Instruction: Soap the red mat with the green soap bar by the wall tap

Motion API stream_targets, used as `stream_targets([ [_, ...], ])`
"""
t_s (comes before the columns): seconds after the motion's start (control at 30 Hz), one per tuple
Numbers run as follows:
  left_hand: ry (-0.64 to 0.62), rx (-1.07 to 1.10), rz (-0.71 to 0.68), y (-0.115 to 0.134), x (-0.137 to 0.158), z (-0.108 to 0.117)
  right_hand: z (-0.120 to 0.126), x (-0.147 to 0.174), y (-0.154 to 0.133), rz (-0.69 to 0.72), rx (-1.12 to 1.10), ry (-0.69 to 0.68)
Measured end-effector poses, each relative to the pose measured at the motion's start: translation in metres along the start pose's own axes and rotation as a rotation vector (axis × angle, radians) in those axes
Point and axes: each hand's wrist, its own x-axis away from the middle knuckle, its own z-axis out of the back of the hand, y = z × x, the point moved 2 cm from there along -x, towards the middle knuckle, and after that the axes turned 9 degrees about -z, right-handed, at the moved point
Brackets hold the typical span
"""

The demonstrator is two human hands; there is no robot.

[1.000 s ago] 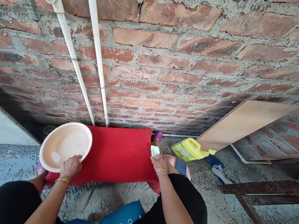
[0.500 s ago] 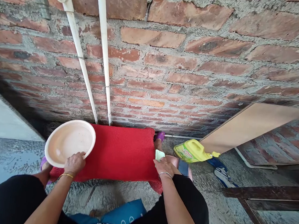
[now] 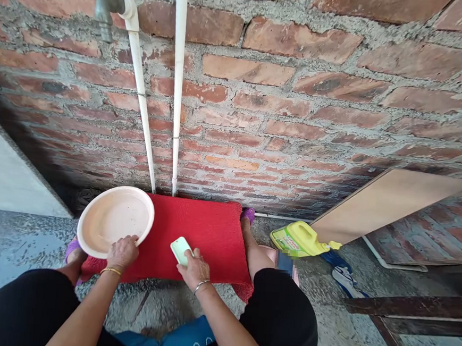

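My left hand (image 3: 123, 252) is closed over the near right rim of a pale pink plastic basin (image 3: 109, 219), which tilts on the left end of a red cloth (image 3: 206, 227). A little cloudy-looking liquid seems to lie inside the basin. My right hand (image 3: 195, 269) grips a pale green scrubbing brush (image 3: 179, 250) with a small hole at its far end; its bristles are hidden underneath. The brush is over the middle of the cloth, but I cannot tell whether it touches. The cloth is spread flat between my feet, its near right corner hanging down.
A brick wall (image 3: 266, 128) with two white pipes (image 3: 175, 110) rises close ahead. To the right are a yellow detergent jug (image 3: 301, 238), a leaning board (image 3: 384, 204), a blue-and-white shoe (image 3: 344, 280) and a dark wooden frame (image 3: 408, 305). A pale slab (image 3: 11, 169) stands at left.
My right hand has brought the brush leftward from the cloth's right edge to over its middle. My left hand stays on the basin rim. The view has shifted slightly.
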Motion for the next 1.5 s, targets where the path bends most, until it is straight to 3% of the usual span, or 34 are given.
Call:
stream_targets([
  [0.17,0.04,-0.002,-0.027,-0.003,-0.002,-0.006,0.042,-0.002,0.086,-0.401,-0.023,0.056],
  [0.23,0.051,-0.001,-0.04,-0.004,-0.002,-0.008,0.052,0.002,0.101,-0.486,-0.071,0.079],
  [0.3,0.061,0.003,-0.05,-0.005,-0.002,-0.009,0.047,0.008,0.09,-0.445,-0.095,0.106],
  [0.47,0.055,0.03,-0.055,-0.006,-0.002,-0.009,-0.01,0.027,-0.002,-0.074,-0.046,0.032],
  [0.53,0.042,0.034,-0.055,-0.006,-0.002,-0.009,-0.024,0.03,-0.021,0.005,-0.011,-0.002],
  [0.6,0.034,0.031,-0.055,-0.006,-0.002,-0.008,-0.021,0.029,-0.013,-0.026,0.007,-0.003],
  [0.77,0.043,0.03,-0.045,-0.005,-0.002,-0.007,0.026,0.023,0.067,-0.395,-0.006,0.023],
  [0.83,0.037,0.043,-0.04,-0.005,-0.002,-0.006,0.036,0.025,0.078,-0.452,-0.032,0.044],
  [0.9,0.024,0.053,-0.038,-0.005,-0.001,-0.004,0.03,0.03,0.064,-0.386,-0.058,0.065],
  [1.07,0.025,0.029,-0.034,-0.004,0.001,-0.002,-0.02,0.047,-0.015,-0.048,-0.048,-0.024],
  [1.13,0.029,0.023,-0.03,-0.004,0.001,-0.001,-0.029,0.049,-0.023,0.006,-0.018,-0.048],
  [1.2,0.034,0.026,-0.027,-0.004,0.001,-0.001,-0.024,0.047,-0.004,-0.033,0.016,-0.04],
  [1.37,0.045,0.046,-0.031,-0.003,0.002,0.0,0.013,0.038,0.083,-0.346,0.081,0.025],
  [1.43,0.047,0.038,-0.025,-0.003,0.002,0.001,0.02,0.038,0.093,-0.363,0.071,0.053],
  [1.5,0.048,0.024,-0.028,-0.003,0.003,0.002,0.016,0.038,0.084,-0.312,0.06,0.058],
])
